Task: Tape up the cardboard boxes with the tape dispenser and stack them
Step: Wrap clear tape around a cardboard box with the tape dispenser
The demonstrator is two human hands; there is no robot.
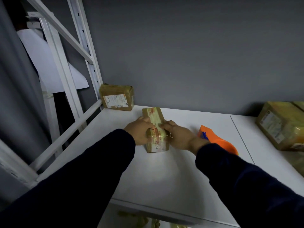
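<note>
A small long cardboard box (153, 115), wrapped in yellowish tape with red print, lies on the white shelf (164, 175) in the middle of the view. My left hand (141, 130) grips its left side, fingers curled over the top. My right hand (176, 134) holds its right side, with the fingertips on the top near the tape seam. An orange tape dispenser (218, 140) with a blue part lies on the shelf just right of my right wrist, partly hidden by my sleeve.
Another taped box (116, 97) with a white label stands at the back left corner against the grey wall. A larger taped box (283, 125) sits at the right edge. White rack uprights (85, 51) rise at the left. More packages show dimly on the level below.
</note>
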